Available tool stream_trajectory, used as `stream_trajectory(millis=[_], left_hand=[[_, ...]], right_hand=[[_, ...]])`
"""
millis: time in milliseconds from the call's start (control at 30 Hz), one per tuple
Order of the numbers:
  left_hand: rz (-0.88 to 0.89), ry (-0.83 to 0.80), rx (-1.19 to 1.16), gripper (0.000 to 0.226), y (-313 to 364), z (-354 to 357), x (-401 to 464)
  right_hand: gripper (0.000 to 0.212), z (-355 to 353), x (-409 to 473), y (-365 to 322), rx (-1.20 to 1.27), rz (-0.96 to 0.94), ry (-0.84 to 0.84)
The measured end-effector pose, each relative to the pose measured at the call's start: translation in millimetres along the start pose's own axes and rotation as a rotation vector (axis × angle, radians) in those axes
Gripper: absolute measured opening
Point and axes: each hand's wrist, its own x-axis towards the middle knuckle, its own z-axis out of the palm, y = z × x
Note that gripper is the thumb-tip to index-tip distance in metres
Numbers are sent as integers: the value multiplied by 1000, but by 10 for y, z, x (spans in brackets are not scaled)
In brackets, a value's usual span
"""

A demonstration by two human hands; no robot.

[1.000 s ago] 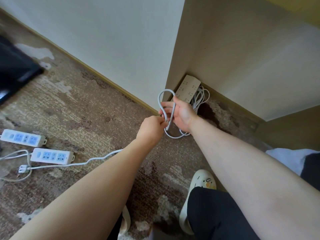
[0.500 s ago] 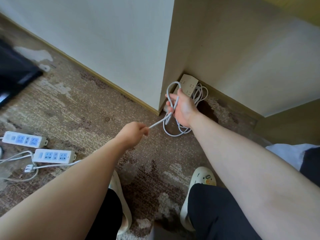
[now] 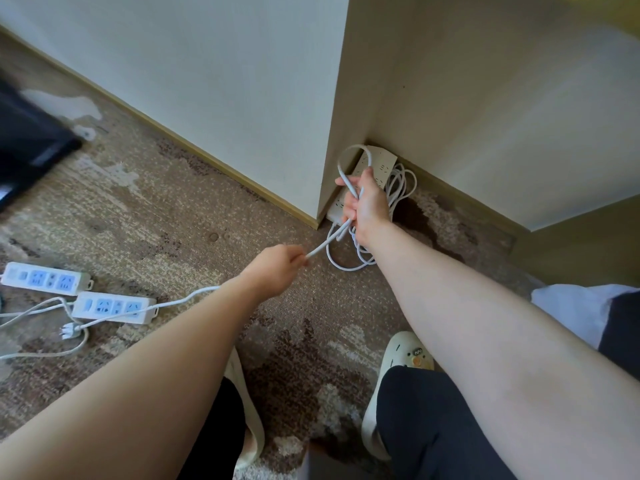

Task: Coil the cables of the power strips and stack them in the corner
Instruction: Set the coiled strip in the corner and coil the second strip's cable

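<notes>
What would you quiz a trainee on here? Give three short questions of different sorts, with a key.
1. True or false: the right hand holds loops of white cable.
2. How many blue-faced power strips lie on the carpet?
3. The left hand pinches: A) a plug B) a stretch of cable C) a strip.

Key: 1 true; 2 two; 3 B.

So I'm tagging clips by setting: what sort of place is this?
Probably a carpeted room in a home or hotel: worn patterned carpet, painted wall with a baseboard, and power strips lying on the floor.
</notes>
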Motion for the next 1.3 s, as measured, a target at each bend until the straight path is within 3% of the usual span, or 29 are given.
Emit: stream_trajectory(millis=[200,367,533,767,900,1000,1167,1300], left_hand=[[-142,-40,12,37,-446,-279,-166],[10,59,103,28,-80,-344,-116],[76,17,249,25,127,-166,-111],[-74,-99,89,26,-487,-285,-239],[-146,-53,114,32,-701,-382,-292],[-81,36,120,29,-413,-382,-211],[182,109,107,25,207,-346,-164],[74,-60,131,23,-31,-239,-214]], right_hand=[[56,-163,73,-83,51,-2,26],[45,-179,-6,-93,78,5,-9],[47,-227,-57,-140,-122,-52,62],[43,-276,78,-245,-154,-236,152],[35,-335,117,-200,-226,-252,112],[29,-260,74,-104,-343,-277,-8],[21,-283,12,-81,-504,-350,-14],[13,-403,36,-98,-654,-362,27]])
